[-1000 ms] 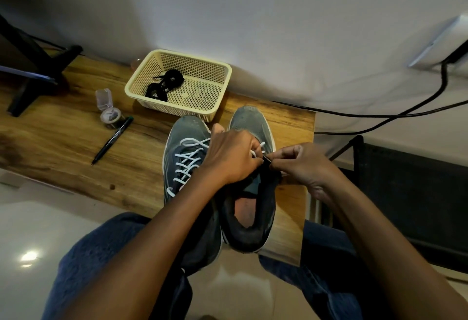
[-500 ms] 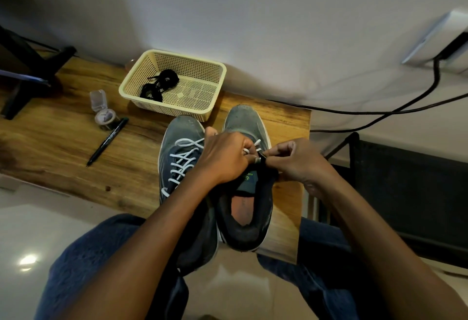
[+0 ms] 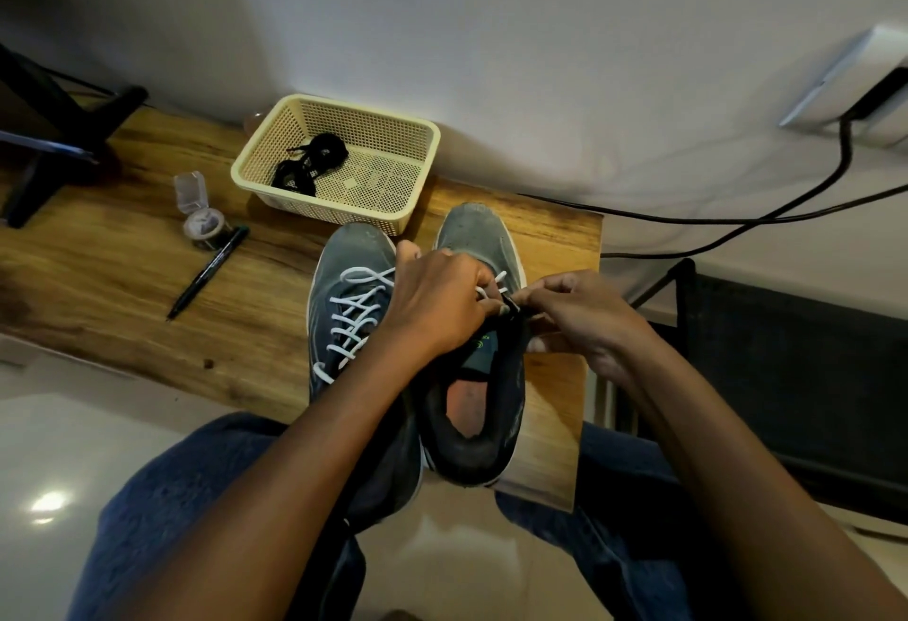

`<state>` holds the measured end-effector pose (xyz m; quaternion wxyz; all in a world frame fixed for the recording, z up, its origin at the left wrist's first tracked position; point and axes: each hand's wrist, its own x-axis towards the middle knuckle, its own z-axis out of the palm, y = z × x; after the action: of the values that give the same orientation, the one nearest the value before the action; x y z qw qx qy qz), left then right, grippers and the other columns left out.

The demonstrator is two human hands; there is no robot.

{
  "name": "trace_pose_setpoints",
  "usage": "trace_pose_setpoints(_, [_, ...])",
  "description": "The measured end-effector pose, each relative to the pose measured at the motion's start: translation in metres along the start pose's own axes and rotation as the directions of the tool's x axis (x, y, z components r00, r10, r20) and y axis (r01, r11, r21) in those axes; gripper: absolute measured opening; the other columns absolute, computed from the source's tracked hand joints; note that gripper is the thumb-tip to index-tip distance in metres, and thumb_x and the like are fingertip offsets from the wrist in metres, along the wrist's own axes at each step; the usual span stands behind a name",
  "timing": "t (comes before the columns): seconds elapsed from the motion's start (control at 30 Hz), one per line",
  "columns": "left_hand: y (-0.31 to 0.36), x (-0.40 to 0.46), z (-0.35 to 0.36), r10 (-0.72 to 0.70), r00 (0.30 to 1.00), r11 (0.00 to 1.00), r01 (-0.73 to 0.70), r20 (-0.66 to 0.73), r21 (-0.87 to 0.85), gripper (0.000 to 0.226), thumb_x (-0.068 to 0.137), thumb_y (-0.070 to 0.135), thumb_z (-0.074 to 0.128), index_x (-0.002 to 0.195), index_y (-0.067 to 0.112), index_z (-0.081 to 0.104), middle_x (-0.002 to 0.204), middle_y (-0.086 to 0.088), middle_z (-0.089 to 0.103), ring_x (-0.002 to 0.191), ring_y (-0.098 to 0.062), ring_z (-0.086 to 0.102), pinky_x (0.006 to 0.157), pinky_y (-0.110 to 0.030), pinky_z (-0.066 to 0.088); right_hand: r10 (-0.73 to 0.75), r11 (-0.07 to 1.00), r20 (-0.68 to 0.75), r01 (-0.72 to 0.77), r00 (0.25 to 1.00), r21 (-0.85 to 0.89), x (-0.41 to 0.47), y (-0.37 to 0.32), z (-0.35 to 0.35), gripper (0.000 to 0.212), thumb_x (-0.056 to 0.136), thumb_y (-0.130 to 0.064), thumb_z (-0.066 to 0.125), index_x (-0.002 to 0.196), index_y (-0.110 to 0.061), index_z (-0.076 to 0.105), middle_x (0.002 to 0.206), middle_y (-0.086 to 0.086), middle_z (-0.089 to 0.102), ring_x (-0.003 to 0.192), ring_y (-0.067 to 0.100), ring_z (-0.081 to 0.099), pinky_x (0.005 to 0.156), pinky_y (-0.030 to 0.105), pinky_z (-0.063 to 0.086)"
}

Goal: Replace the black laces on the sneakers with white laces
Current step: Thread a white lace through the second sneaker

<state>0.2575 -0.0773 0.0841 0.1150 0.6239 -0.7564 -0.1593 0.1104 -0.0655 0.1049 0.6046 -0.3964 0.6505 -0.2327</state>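
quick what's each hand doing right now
Left hand: fingers curled on the white lace of the right sneaker.
Right hand: pinching the lace end.

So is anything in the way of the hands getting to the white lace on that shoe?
No. Both the left hand and right hand are already at the white lace on the right sneaker. Nothing visible sits between them and it.
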Motion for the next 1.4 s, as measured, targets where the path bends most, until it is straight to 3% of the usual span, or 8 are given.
trace_pose_setpoints(0.17, [-0.001,-0.002,0.0,0.018,0.999,1.0,-0.018,-0.028,0.004,0.015,0.084,0.049,0.064,0.083,0.035,0.071,0.092,0.006,0.07,0.1,-0.013,0.055,0.085,-0.035,0.022,0.04,0.997,-0.01,-0.039,0.999,0.069,0.0,0.0,0.003,0.012,0.095,0.001,0.051,0.096,0.008,0.061,0.082,0.014,0.063,0.065,0.017,0.063,0.044,0.02,0.053])
trace_pose_setpoints(0.43, [-0.007,0.001,-0.005,0.014,1.0,1.0,-0.014,0.01,0.013,0.019,0.081,0.054,0.065,0.087,0.038,0.071,0.095,0.012,0.067,0.106,-0.013,0.047,0.082,-0.035,0.02,0.099,0.994,0.045,-0.101,0.994,0.036,0.003,-0.006,0.003,0.019,0.099,-0.002,0.044,0.084,-0.004,0.055,0.072,0.012,0.06,0.058,0.014,0.061,0.045,0.02,0.053])
trace_pose_setpoints(0.6, [-0.018,0.001,-0.017,-0.011,0.999,1.0,0.011,0.042,0.018,0.032,0.068,0.055,0.075,0.086,0.038,0.055,0.102,0.013,0.051,0.114,-0.015,0.041,0.082,-0.034,0.021,0.14,0.957,0.028,-0.142,0.99,0.255,0.004,-0.015,-0.008,0.016,0.104,-0.007,0.029,0.092,-0.006,0.04,0.079,0.023,0.062,0.061,0.029,0.066,0.052,0.034,0.059])
trace_pose_setpoints(0.83, [-0.039,0.002,-0.031,-0.164,0.965,0.985,0.151,0.203,0.078,0.091,0.057,0.071,0.074,0.13,0.034,0.034,0.141,-0.001,0.032,0.133,-0.023,0.026,0.104,-0.042,0.019,0.043,0.944,-0.089,-0.011,0.995,0.328,0.003,-0.022,-0.003,0.025,0.106,-0.011,0.026,0.084,-0.012,0.037,0.076,0.017,0.062,0.043,0.016,0.063,0.044,0.026,0.054])
trace_pose_setpoints(1.03, [-0.043,0.001,-0.03,-0.187,0.959,0.981,0.171,0.212,0.092,0.105,0.056,0.075,0.07,0.14,0.031,0.025,0.146,-0.001,0.035,0.135,-0.022,0.025,0.106,-0.041,0.016,-0.1,0.86,-0.387,0.275,0.917,0.43,0.011,-0.023,-0.017,0.03,0.101,-0.001,0.027,0.077,-0.005,0.044,0.058,0.01,0.065,0.041,0.011,0.061,0.042,0.018,0.05])
trace_pose_setpoints(1.2, [-0.045,0.001,-0.028,-0.195,0.951,0.98,0.178,0.241,0.09,0.108,0.056,0.078,0.067,0.142,0.029,0.025,0.149,0.001,0.036,0.137,-0.023,0.024,0.107,-0.043,0.014,-0.159,0.827,-0.625,0.449,0.764,0.338,0.014,-0.018,-0.034,0.012,0.098,-0.004,0.035,0.102,-0.005,0.046,0.072,0.014,0.062,0.045,0.012,0.059,0.043,0.018,0.047])
trace_pose_setpoints(1.33, [-0.046,0.002,-0.027,-0.191,0.946,0.981,0.177,0.262,0.076,0.107,0.055,0.08,0.065,0.14,0.029,0.026,0.143,0.001,0.044,0.137,-0.022,0.025,0.107,-0.042,0.014,-0.278,0.959,-0.352,0.278,0.894,-0.051,0.008,-0.014,-0.031,0.018,0.094,-0.008,0.054,0.111,-0.012,0.051,0.095,0.011,0.058,0.076,0.018,0.06,0.06,0.026,0.051])
trace_pose_setpoints(1.4, [-0.046,0.002,-0.028,-0.187,0.939,0.982,0.176,0.289,0.067,0.105,0.057,0.081,0.064,0.14,0.03,0.026,0.143,0.0,0.046,0.138,-0.022,0.025,0.107,-0.044,0.013,-0.344,0.848,-0.137,0.244,0.929,-0.471,0.009,-0.011,-0.025,0.023,0.089,-0.015,0.065,0.112,-0.014,0.061,0.108,0.004,0.055,0.095,0.018,0.055,0.075,0.028,0.047])
